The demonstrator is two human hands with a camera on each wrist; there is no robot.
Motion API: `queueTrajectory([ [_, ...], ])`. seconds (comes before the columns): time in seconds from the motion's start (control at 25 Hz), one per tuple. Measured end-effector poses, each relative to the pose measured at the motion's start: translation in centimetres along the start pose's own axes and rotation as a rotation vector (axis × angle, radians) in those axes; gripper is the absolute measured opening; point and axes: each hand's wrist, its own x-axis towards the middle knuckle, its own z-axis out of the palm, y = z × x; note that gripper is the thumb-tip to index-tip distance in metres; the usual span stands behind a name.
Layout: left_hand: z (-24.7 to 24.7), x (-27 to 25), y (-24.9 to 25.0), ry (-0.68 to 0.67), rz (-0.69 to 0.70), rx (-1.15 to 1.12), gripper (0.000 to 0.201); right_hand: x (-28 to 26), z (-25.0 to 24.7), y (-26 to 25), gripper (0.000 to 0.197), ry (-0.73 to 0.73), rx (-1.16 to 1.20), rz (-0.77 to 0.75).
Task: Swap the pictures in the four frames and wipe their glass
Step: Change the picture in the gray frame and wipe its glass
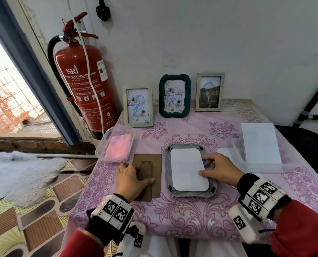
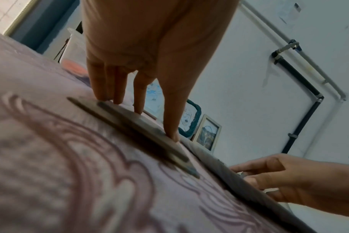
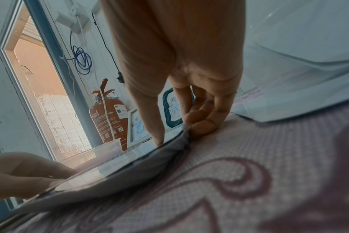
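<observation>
Seating the white picture [image 1: 188,169] in the face-down grey frame [image 1: 167,169] on the bench [image 1: 191,216]: the right hand [image 1: 220,169] pinches the frame's edge, fingers [image 3: 205,126] curled, thumb on paper; the left hand [image 1: 130,179] lies flat on the backing board [image 1: 157,164] (just beside), likely refitted next.

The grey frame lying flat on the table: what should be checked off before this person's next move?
1. Grey frame lies face down on the tablecloth: ok.
2. White sheet fully seated in it: cannot tell.
3. Backing board within reach, under the left hand: ok.
4. Right hand clear of the opening: not ok, thumb on the sheet, fingers curled at the rim.
5. Its front wiped: cannot tell, it faces down.
6. Pink cloth ready in its container: ok.
</observation>
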Motion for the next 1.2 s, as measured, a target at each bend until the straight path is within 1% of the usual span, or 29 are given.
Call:
queueTrajectory([
  [0.2,0.4,-0.2,1.0,0.018,-0.064,-0.084,0.064,0.0,0.1,0.2,0.041,0.019,0.002,0.007],
  [0.36,0.4,-0.6,1.9,0.026,-0.119,-0.121,0.07,0.0,0.0,0.2,0.041,0.013,0.007,0.001],
  [0.56,0.3,-0.5,2.2,0.079,-0.016,-0.362,0.084,0.0,-0.1,0.2,0.041,0.011,0.008,0.005],
  [0.6,0.2,-0.5,2.3,0.085,-0.011,-0.397,0.082,0.0,0.0,0.2,0.041,0.01,0.007,0.007],
  [0.64,0.2,-0.4,2.4,0.096,-0.013,-0.428,0.076,0.0,0.0,0.2,0.041,0.011,0.007,0.008],
  [0.76,-0.4,0.0,2.6,0.135,0.003,-0.472,0.048,0.0,0.0,0.2,0.041,0.016,0.014,0.011],
  [0.84,-1.2,0.3,2.6,0.132,0.029,-0.529,0.037,0.0,0.0,0.2,0.041,0.015,0.01,0.013],
  [0.96,-2.5,0.4,3.0,0.151,0.082,-0.575,0.034,-0.1,-0.1,0.0,0.04,0.013,0.014,0.013],
  [1.12,-4.4,0.3,3.9,0.264,0.16,-0.646,0.032,-0.2,-0.2,-0.2,0.038,-0.006,0.002,0.009],
  [1.2,-4.8,0.2,4.4,0.252,0.192,-0.71,0.034,-0.2,-0.2,-0.1,0.038,-0.006,0.003,0.014],
])
